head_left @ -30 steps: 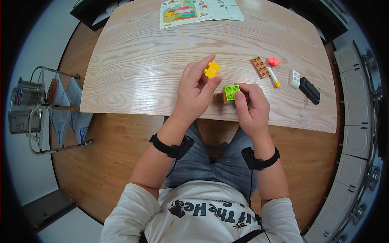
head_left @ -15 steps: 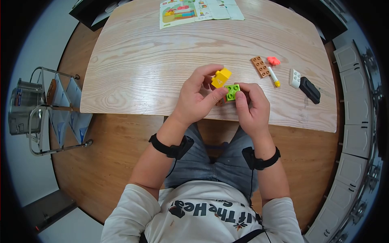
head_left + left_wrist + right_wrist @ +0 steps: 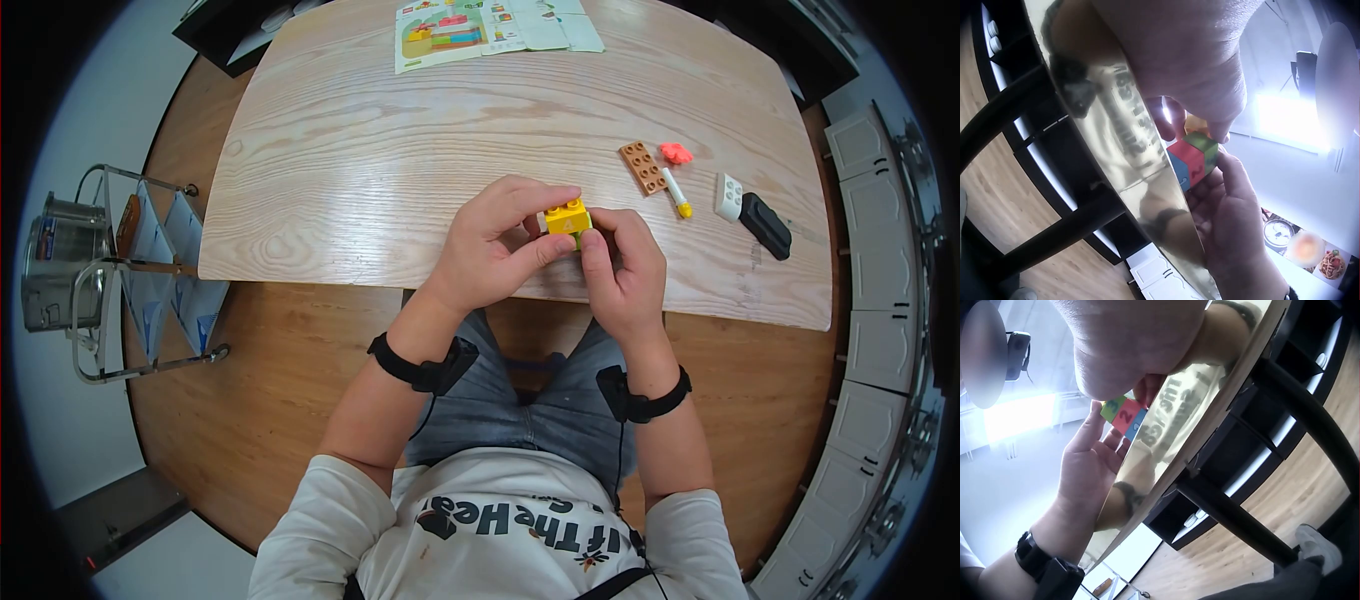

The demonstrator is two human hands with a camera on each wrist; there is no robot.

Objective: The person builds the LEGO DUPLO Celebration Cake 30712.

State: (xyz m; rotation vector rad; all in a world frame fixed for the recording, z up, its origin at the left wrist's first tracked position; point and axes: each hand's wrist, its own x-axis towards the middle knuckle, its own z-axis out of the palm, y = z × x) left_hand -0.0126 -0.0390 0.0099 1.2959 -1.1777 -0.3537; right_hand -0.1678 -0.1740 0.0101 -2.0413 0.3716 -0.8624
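My left hand (image 3: 488, 248) pinches a yellow brick (image 3: 568, 217) marked 4 between thumb and fingers, its studs up. It sits right over a green brick (image 3: 1205, 145), at the top of a small stack. Below the green come a red brick (image 3: 1125, 416) marked 2 and a blue brick (image 3: 1134, 427). My right hand (image 3: 626, 268) grips the stack from the right, thumb on the near side. From the head view the hands and yellow brick hide most of the stack, which stands near the table's front edge.
Right of the hands lie a brown plate brick (image 3: 642, 167), a coral piece (image 3: 677, 153), a white stick with a yellow end (image 3: 677, 191), a white brick (image 3: 729, 195) and a black object (image 3: 765, 225). An instruction sheet (image 3: 520, 28) lies at the table's far edge.
My left hand has moved right and down with the yellow brick, turning it studs up, onto the top of the green brick. My right hand stays on the stack.
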